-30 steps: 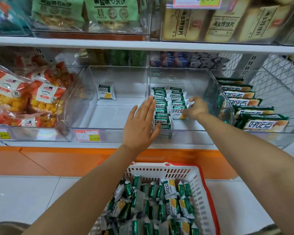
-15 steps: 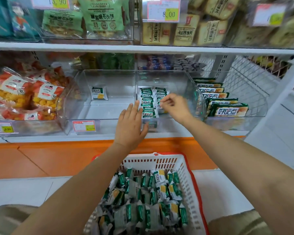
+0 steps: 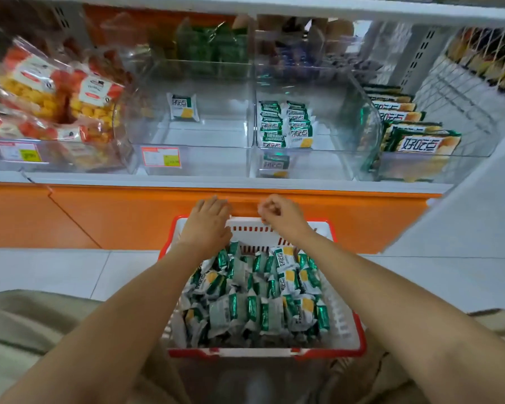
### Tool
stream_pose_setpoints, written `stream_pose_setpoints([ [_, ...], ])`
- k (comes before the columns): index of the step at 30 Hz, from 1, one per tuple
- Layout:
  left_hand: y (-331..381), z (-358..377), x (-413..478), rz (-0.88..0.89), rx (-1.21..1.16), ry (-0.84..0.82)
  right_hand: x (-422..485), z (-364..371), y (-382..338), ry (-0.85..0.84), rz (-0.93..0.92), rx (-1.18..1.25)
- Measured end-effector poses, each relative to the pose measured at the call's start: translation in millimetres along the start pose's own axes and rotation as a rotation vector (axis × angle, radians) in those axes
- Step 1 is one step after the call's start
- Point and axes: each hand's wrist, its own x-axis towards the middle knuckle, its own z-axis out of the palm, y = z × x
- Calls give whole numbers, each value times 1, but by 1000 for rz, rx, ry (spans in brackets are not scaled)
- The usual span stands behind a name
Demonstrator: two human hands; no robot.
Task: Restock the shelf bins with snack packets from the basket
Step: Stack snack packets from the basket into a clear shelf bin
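Centre frame, over the basket: left hand flat, empty; right hand curled, contents unclear. Best grab aligned packets for the part-filled bin.

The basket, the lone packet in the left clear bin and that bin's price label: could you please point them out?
basket point(image 3: 343, 322): head view, on its white right wall.
lone packet point(image 3: 183, 107): head view, middle of the wrapper.
price label point(image 3: 161, 156): head view, centre of the tag.

Shop: price tags on shelf bins
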Motion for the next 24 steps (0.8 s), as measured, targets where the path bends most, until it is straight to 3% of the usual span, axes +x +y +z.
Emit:
stream_pose_setpoints([
  [5,-22,45,6,-119,6,-161,3,45,40,-201,141,-88],
  [14,-37,87,19,-197,-46,-197,18,106,83,-528,321,-213],
  [20,-34,100,18,-216,-36,-182,24,119,95,-511,286,-396],
  [24,-33,100,18,-219,-44,-189,21,106,96,-519,421,-322],
])
